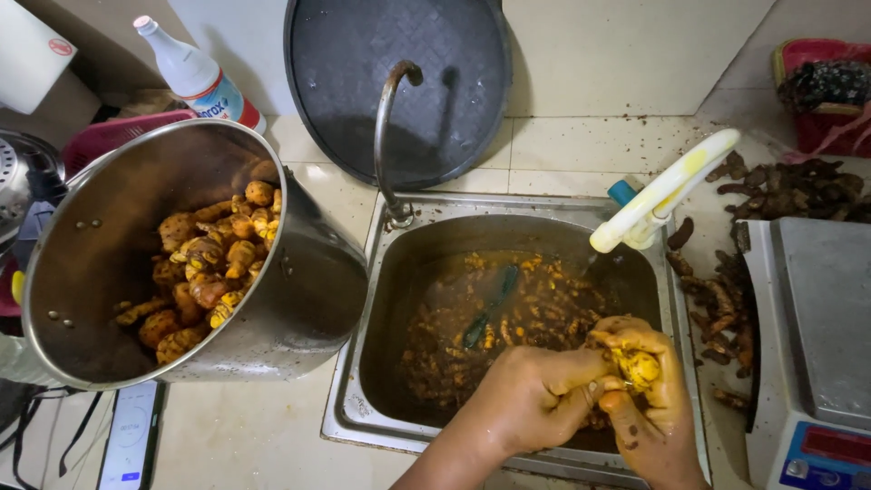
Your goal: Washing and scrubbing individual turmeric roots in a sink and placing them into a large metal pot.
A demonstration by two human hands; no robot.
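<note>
Two stained hands meet over the near right corner of the steel sink (390,272), where the left hand (531,399) and the right hand (649,408) close together on one yellow turmeric root (640,367). The right hand's fingers curl around the root from behind and beneath, pressed together, while the left hand's fingertips pinch and rub at its exposed face; whether a blade or scraper sits between them I cannot tell. Judging from this grip, the work goes best if the root stays low over the basin, so that loosened skin falls into the muddy water (508,308) rather than onto the tiled counter (581,145), and if the right hand turns the root bit by bit so every knob gets rubbed. A light, steady pressure seems wise, since the wet surface probably slips. More roots lie in the water around a dark green-handled tool (490,308). To the left, a large steel pot (299,290) leans toward the sink with cleaned yellow-orange roots (209,263) heaped inside, within easy reach. Dark unwashed roots (726,308) sit along the right rim, beside a weighing scale (830,308). A curved tap (390,118) stands at the back, dry.
</note>
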